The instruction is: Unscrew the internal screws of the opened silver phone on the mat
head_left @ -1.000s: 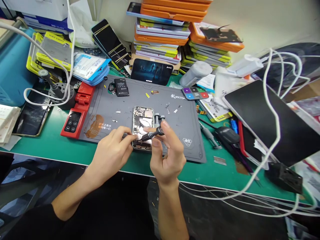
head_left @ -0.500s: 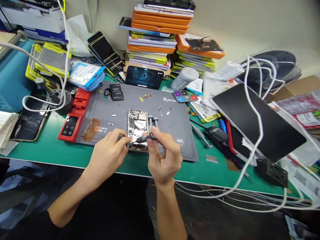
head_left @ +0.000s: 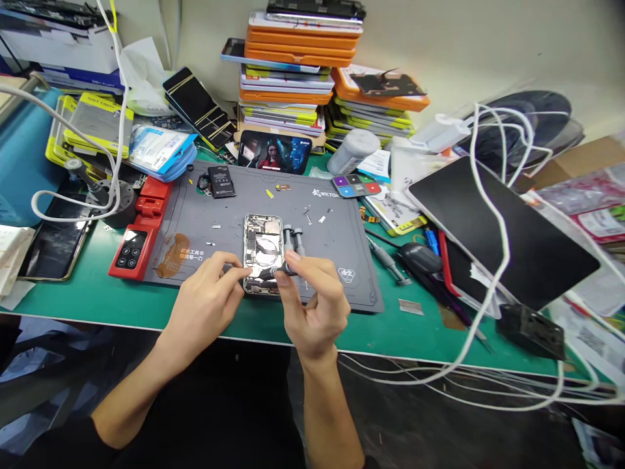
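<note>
An opened phone (head_left: 263, 244) with its insides showing lies on a grey work mat (head_left: 342, 247). My right hand (head_left: 315, 306) is closed round a small dark screwdriver (head_left: 273, 272) whose tip points left onto the phone's lower end. At the phone's lower left edge my left hand (head_left: 208, 306) is curled, fingertips pinched on a thin dark tool I cannot make out. Two short grey screwdrivers (head_left: 291, 238) lie just right of the phone. Small loose screws and parts (head_left: 312, 215) are scattered on the mat.
A red device (head_left: 139, 228) sits at the mat's left edge, a lit phone (head_left: 274, 151) at its back. Stacks of orange and yellow boxes (head_left: 297, 71) stand behind. A dark tablet (head_left: 498, 228), white cables (head_left: 493, 215) and tools (head_left: 390, 260) crowd the right side.
The view has shifted, so everything sits lower left in frame. Both hands stay at the phone's lower end with the screwdriver; the lit phone's picture has changed.
</note>
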